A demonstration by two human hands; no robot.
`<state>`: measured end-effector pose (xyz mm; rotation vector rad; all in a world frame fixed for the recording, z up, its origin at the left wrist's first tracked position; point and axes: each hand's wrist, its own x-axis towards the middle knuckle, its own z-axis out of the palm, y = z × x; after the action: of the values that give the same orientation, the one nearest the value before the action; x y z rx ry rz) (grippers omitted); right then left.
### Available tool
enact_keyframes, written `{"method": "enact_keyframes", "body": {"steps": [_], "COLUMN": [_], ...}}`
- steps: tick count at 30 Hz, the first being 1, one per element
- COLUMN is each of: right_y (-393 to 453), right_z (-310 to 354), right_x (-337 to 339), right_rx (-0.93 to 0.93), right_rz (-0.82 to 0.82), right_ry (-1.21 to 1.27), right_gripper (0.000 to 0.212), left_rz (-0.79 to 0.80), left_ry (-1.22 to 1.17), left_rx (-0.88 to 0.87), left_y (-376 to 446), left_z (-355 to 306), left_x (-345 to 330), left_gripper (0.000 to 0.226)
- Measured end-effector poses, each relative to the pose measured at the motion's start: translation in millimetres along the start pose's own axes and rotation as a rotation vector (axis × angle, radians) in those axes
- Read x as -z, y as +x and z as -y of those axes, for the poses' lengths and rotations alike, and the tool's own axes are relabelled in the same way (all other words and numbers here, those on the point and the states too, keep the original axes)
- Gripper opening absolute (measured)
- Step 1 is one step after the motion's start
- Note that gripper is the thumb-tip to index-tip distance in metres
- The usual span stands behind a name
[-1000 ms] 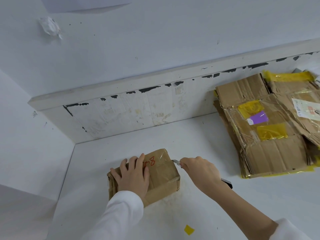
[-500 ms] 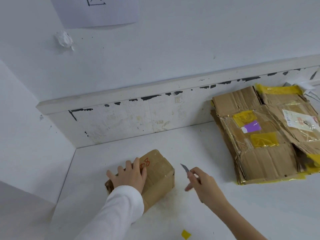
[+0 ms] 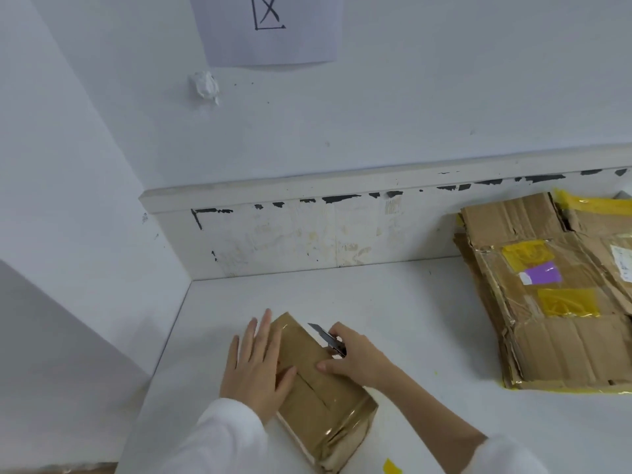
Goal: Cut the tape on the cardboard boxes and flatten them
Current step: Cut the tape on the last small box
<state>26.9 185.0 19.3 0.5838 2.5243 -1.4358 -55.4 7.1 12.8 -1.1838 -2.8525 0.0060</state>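
I see the taped box [image 3: 318,384] low centre on the desk [image 3: 427,336], long axis running upper-left to lower-right between my hands: left hand [image 3: 258,364] flat, fingers straight, pressing its left side, right hand [image 3: 355,355] gripping the knife [image 3: 326,338], blade over the far end, nearer the seam.

Bright, even, diffuse light; soft shadows left of the box [image 3: 318,381]. Glare on its tape at the near end. Slight softness, wide-angle bending at edges.
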Motion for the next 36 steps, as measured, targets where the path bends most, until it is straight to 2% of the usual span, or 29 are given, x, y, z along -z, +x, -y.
{"method": "enact_keyframes", "body": {"steps": [2,4,7,9,11,13,15,17,20,23,28,36], "right_y": [9,17,21,18,10,0,-11,-20,-28,-31,-30,-30], "right_z": [7,13,15,8,-5,-19,-28,-34,-36,-37,-38,-42], "right_x": [4,4,11,25,41,54,60,60,51,40,33,32], "right_rx": [0.061,0.104,0.073,-0.025,-0.113,-0.17,-0.192,-0.178,-0.152,-0.172,-0.218,-0.176], "right_rz": [0.093,0.108,-0.066,-0.198,-0.283,-0.349,-0.395,-0.393,-0.33,-0.274,-0.312,-0.301], "right_ry": [-0.068,-0.113,-0.058,-0.072,-0.172,-0.307,-0.417,-0.503,-0.498,-0.472,-0.396,-0.317], "right_gripper": [0.033,0.029,0.018,0.024,0.031,0.032,0.031,0.029,0.026,0.036,0.032,0.031], "left_rz": [-0.076,-0.02,0.002,-0.017,0.039,0.155,0.252,0.263,0.295,0.326,0.232,0.244], "left_ry": [0.073,0.118,0.083,0.036,0.028,0.091,0.145,0.177,0.201,0.14,0.052,-0.01], "left_rx": [-0.228,-0.377,-0.487,-0.388,-0.161,0.086,0.189,0.152,0.058,0.038,-0.03,0.016], "left_y": [-4,-6,-9,-10,-11,-5,-4,-3,-4,-4,-12,-13], "left_z": [13,20,24,14,-10,-35,-51,-54,-47,-47,-52,-49], "left_x": [9,12,6,-2,3,1,-5,-10,-14,-1,10,1], "left_gripper": [0.063,0.06,0.057,0.056,0.06,0.07,0.082,0.09,0.103,0.108,0.083,0.084]}}
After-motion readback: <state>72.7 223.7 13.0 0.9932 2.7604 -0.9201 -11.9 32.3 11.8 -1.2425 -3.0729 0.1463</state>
